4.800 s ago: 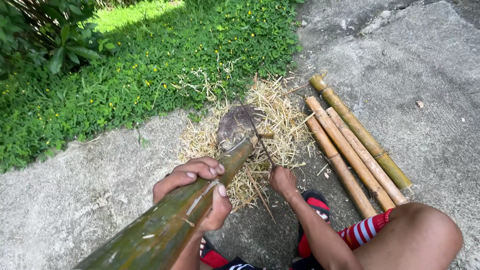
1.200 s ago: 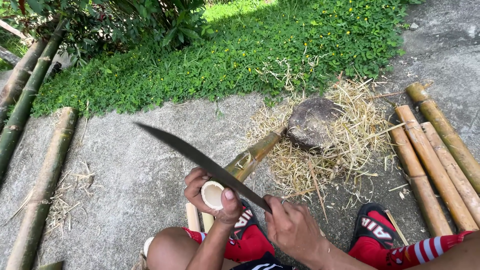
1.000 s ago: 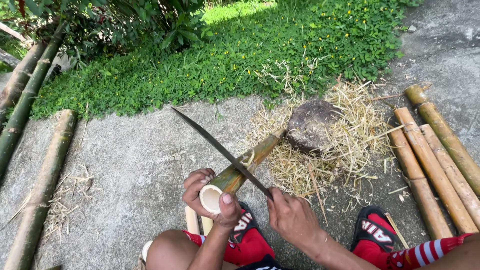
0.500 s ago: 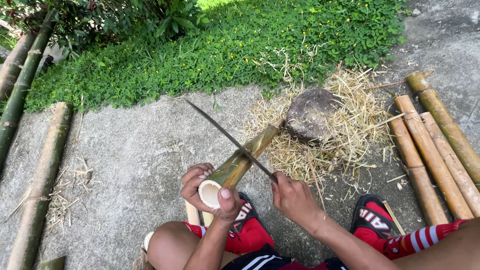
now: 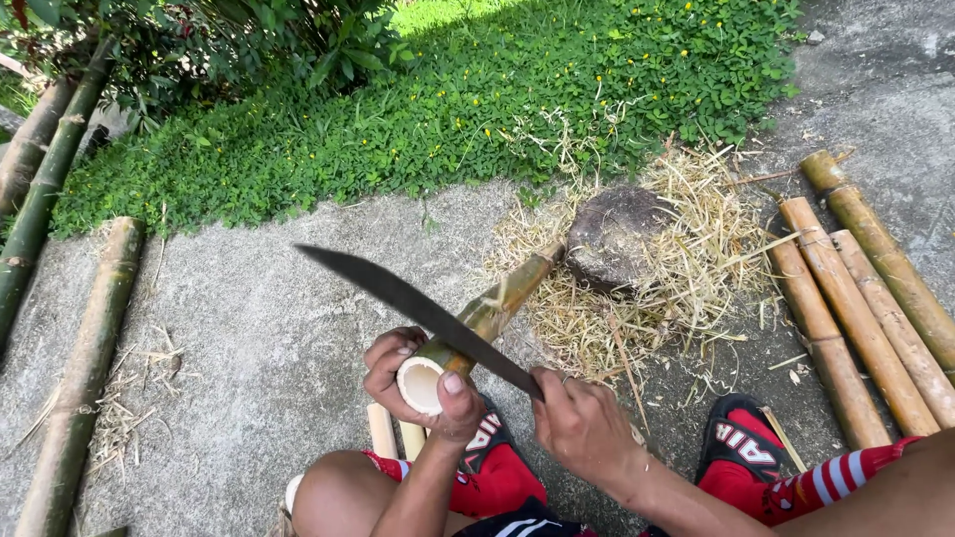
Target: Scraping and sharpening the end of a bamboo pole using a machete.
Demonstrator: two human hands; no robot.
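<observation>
My left hand grips the near cut end of a short bamboo pole. The pole slants up and away, and its far end rests against a dark round wooden block. My right hand holds the handle of a long dark machete. Its blade lies across the pole just above my left hand and points up to the left. Pale hollow wood shows at the pole's cut end.
Dry shavings lie heaped around the block. Several cut bamboo lengths lie at the right, and longer poles at the left. Green ground cover borders the concrete. My feet in red and black sandals sit below.
The pole is now a short piece instead of the long one held earlier. The machete has swung from raised at the left down across the pole, then lifted slightly.
</observation>
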